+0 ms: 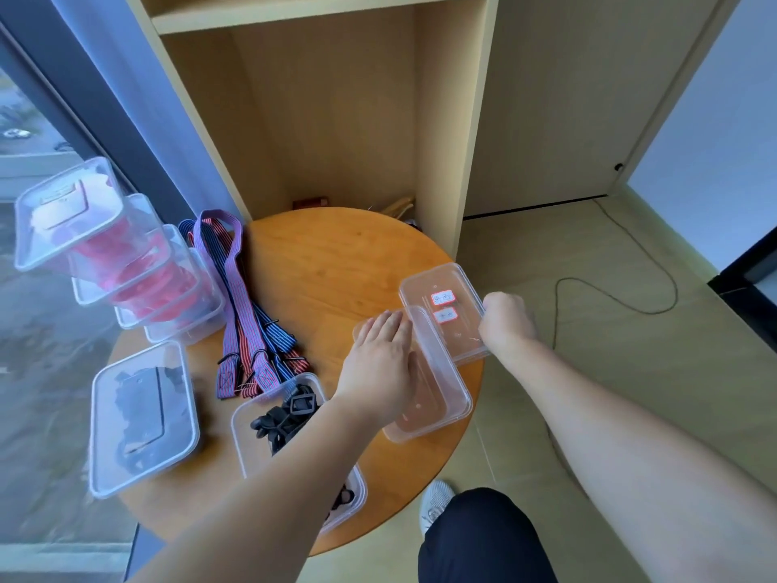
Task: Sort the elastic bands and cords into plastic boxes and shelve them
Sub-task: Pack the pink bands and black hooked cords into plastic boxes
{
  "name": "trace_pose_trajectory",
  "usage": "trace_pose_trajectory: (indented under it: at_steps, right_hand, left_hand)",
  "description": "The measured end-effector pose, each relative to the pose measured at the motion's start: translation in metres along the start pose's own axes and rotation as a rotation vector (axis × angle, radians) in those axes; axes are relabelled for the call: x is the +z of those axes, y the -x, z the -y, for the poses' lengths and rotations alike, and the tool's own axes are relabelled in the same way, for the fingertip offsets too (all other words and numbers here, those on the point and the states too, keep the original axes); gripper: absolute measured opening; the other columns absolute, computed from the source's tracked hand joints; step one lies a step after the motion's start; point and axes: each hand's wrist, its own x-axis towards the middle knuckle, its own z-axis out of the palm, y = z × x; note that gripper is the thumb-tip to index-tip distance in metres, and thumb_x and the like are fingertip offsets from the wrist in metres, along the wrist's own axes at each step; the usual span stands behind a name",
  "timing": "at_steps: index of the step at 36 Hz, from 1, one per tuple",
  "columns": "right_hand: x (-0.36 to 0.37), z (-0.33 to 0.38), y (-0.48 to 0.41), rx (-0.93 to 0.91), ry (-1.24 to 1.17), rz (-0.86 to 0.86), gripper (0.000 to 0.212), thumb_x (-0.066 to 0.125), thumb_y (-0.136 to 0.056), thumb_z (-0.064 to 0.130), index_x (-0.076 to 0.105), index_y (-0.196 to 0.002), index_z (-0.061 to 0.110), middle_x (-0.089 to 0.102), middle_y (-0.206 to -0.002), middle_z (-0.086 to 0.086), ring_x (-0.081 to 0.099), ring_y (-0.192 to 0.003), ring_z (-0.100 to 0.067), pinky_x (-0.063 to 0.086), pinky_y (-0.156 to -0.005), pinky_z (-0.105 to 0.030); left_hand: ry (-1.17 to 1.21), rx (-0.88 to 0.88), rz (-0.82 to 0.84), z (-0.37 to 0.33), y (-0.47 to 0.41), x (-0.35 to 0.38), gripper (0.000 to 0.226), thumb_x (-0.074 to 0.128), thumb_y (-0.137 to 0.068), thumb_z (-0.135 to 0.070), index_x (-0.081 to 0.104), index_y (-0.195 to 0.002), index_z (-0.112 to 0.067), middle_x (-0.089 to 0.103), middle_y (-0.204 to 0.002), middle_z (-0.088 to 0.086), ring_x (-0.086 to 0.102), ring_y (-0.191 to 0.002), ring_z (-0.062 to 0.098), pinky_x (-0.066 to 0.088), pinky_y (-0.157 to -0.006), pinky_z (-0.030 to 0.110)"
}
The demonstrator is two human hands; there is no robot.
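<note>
On the round wooden table my left hand lies flat with straight fingers on an empty clear plastic box near the right edge. My right hand grips the right rim of a second clear piece, a box or lid with two red-edged labels, tilted and overlapping the first. Striped red, blue and purple elastic bands lie across the table's left half. An open box of black cords and buckles sits under my left forearm.
A leaning stack of clear boxes holding red bands stands at the table's left. A lidded box with black items lies at the front left. A wooden shelf unit stands behind the table. A black cable runs over the floor.
</note>
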Motion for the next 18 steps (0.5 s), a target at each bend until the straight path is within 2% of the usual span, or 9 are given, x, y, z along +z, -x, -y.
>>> trace_pose_trajectory:
  at_steps: [3, 6, 9, 11, 13, 15, 18]
  right_hand:
    - [-0.001, 0.006, -0.006, -0.003, -0.082, -0.016, 0.023, 0.051, -0.082, -0.003, 0.053, -0.065, 0.012, 0.051, -0.068, -0.004, 0.051, -0.063, -0.026, 0.034, -0.051, -0.023]
    - [-0.007, 0.009, -0.012, -0.043, -0.159, -0.014, 0.023, 0.046, -0.080, -0.006, 0.052, -0.063, 0.008, 0.049, -0.066, -0.008, 0.047, -0.063, -0.029, 0.025, -0.045, -0.024]
    - [-0.021, 0.012, -0.016, -0.100, -0.208, -0.089, 0.024, 0.039, -0.082, -0.007, 0.050, -0.066, 0.008, 0.049, -0.079, -0.014, 0.043, -0.069, -0.030, 0.021, -0.047, -0.029]
    - [-0.035, 0.015, -0.016, -0.118, -0.252, -0.159, 0.024, 0.038, -0.086, -0.006, 0.054, -0.073, 0.006, 0.048, -0.088, -0.014, 0.044, -0.071, -0.030, 0.023, -0.048, -0.027]
    - [-0.049, 0.020, -0.013, -0.131, -0.305, -0.227, 0.024, 0.038, -0.090, -0.004, 0.061, -0.085, 0.002, 0.049, -0.098, -0.013, 0.049, -0.076, -0.029, 0.038, -0.055, -0.030]
    - [-0.063, 0.028, -0.008, -0.155, -0.368, -0.275, 0.025, 0.039, -0.094, -0.002, 0.063, -0.099, 0.002, 0.052, -0.108, -0.014, 0.052, -0.084, -0.027, 0.048, -0.071, -0.037]
    - [-0.077, 0.042, 0.008, -0.206, -0.461, -0.312, 0.027, 0.040, -0.095, -0.001, 0.064, -0.107, 0.004, 0.055, -0.115, -0.015, 0.051, -0.090, -0.023, 0.041, -0.075, -0.030]
  left_hand:
    - [0.004, -0.009, -0.011, 0.005, -0.002, -0.002, 0.055, 0.035, -0.101, -0.028, 0.027, -0.152, -0.011, 0.025, -0.160, 0.007, 0.015, -0.149, 0.022, 0.002, -0.120, 0.032]
    - [0.028, -0.020, -0.033, 0.011, -0.003, -0.007, 0.053, 0.039, -0.101, -0.026, 0.032, -0.150, -0.009, 0.030, -0.158, 0.009, 0.019, -0.148, 0.023, 0.005, -0.120, 0.032]
    - [0.065, -0.016, -0.072, 0.015, -0.005, -0.019, 0.048, 0.046, -0.098, -0.020, 0.042, -0.143, -0.005, 0.039, -0.152, 0.013, 0.029, -0.144, 0.028, 0.015, -0.119, 0.034]
    - [0.096, -0.019, -0.105, 0.017, -0.005, -0.028, 0.046, 0.047, -0.098, -0.018, 0.043, -0.142, -0.003, 0.042, -0.149, 0.014, 0.032, -0.141, 0.030, 0.019, -0.117, 0.035]
    - [0.132, -0.042, -0.144, 0.020, -0.003, -0.037, 0.046, 0.047, -0.099, -0.018, 0.043, -0.143, -0.003, 0.043, -0.149, 0.013, 0.034, -0.140, 0.030, 0.024, -0.115, 0.035]
    - [0.173, -0.067, -0.182, 0.021, 0.003, -0.047, 0.046, 0.047, -0.100, -0.018, 0.042, -0.143, -0.003, 0.044, -0.148, 0.012, 0.036, -0.139, 0.029, 0.028, -0.113, 0.036]
    - [0.232, -0.099, -0.236, 0.026, 0.017, -0.059, 0.045, 0.046, -0.100, -0.017, 0.043, -0.143, -0.003, 0.046, -0.146, 0.012, 0.040, -0.135, 0.029, 0.034, -0.108, 0.035]
